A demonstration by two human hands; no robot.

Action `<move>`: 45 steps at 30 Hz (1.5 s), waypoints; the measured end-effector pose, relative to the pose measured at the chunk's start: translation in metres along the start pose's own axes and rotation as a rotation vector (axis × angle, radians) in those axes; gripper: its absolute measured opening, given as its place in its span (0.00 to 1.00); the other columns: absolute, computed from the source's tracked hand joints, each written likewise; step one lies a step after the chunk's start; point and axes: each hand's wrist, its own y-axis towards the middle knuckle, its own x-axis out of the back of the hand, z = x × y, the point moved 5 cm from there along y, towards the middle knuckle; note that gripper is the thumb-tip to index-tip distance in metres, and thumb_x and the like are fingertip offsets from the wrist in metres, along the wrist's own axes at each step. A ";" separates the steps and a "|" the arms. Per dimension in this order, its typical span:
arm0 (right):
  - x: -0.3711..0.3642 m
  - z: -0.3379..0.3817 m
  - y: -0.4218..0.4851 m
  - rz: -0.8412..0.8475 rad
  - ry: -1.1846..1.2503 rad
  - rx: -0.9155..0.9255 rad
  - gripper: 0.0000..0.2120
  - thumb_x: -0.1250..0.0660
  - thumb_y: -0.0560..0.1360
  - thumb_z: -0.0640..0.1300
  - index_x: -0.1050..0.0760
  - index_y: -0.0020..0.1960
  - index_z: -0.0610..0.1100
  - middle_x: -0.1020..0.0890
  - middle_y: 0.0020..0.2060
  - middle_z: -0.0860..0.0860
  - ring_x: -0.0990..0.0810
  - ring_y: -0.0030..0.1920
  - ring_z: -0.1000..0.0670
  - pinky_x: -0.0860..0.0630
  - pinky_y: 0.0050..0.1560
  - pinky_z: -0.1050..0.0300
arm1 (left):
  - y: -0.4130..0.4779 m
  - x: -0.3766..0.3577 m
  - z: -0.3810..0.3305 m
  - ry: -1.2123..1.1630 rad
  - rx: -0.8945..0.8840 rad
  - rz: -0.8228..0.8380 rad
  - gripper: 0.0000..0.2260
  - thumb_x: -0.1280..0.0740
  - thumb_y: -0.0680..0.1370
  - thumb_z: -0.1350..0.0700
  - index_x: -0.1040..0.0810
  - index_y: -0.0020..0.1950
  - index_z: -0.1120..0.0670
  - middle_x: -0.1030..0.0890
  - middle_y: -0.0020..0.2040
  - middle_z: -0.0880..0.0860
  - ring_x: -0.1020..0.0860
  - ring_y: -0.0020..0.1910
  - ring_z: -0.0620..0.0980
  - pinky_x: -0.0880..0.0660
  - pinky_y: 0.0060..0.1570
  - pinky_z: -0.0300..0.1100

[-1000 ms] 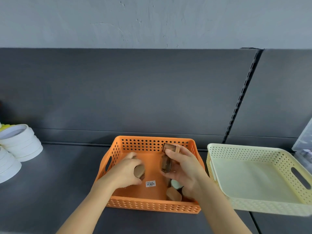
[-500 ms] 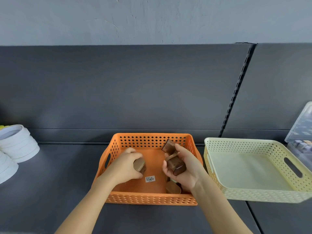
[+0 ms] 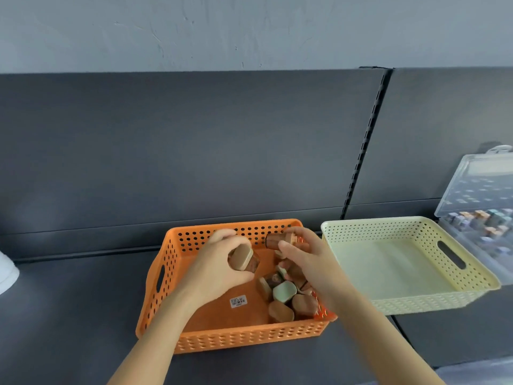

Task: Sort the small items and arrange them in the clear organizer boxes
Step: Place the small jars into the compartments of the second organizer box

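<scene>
An orange perforated basket [image 3: 163,276] sits on the dark shelf in front of me. My left hand [image 3: 213,268] grips a small brown jar with a tan lid [image 3: 243,258] above the basket floor. My right hand [image 3: 305,259] holds a second brown jar [image 3: 274,240] near the basket's back wall, and more jars seem tucked under its palm. Several small jars [image 3: 283,298], brown ones and one with a pale green lid, lie in the basket's right front corner. A clear organizer box [image 3: 483,218] with its lid up stands at the far right, holding several small jars.
A pale yellow perforated basket [image 3: 472,290] stands just right of the orange one, between it and the organizer. A white object [image 3: 7,273] shows at the left edge. A dark back panel with a slotted upright [image 3: 361,151] rises behind the baskets.
Both hands have lifted higher with their jars. The view has swung right, so the organizer box shows more and the white tape rolls have mostly left the frame.
</scene>
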 end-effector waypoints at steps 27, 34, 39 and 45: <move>0.365 -0.041 -0.099 -0.422 -0.078 0.110 0.10 0.29 0.69 0.40 0.25 0.48 0.48 0.21 0.36 0.52 0.25 0.30 0.52 0.29 0.29 0.59 | 0.068 -0.207 -0.317 -0.287 -0.313 0.082 0.15 0.22 0.63 0.56 0.22 0.44 0.43 0.27 0.55 0.39 0.27 0.54 0.35 0.28 0.50 0.29; 0.485 -0.058 -0.129 -0.508 -0.100 0.077 0.17 0.27 0.70 0.42 0.26 0.56 0.54 0.19 0.43 0.52 0.21 0.34 0.53 0.24 0.34 0.61 | 0.083 -0.289 -0.417 -0.272 -0.394 0.100 0.18 0.22 0.64 0.54 0.25 0.46 0.39 0.29 0.57 0.41 0.29 0.56 0.34 0.33 0.48 0.23; 0.545 -0.077 -0.139 -0.579 -0.111 0.047 0.19 0.29 0.72 0.44 0.28 0.59 0.56 0.20 0.47 0.55 0.19 0.38 0.53 0.24 0.34 0.64 | 0.100 -0.345 -0.459 -0.238 -0.421 0.188 0.17 0.22 0.65 0.52 0.24 0.49 0.41 0.29 0.60 0.44 0.29 0.57 0.38 0.31 0.50 0.27; 0.607 -0.093 -0.132 -0.637 -0.118 0.003 0.19 0.32 0.74 0.41 0.30 0.62 0.53 0.22 0.50 0.54 0.19 0.37 0.51 0.25 0.32 0.65 | 0.133 -0.397 -0.507 -0.265 -0.453 0.176 0.18 0.22 0.66 0.50 0.23 0.53 0.46 0.29 0.59 0.43 0.28 0.54 0.41 0.31 0.44 0.25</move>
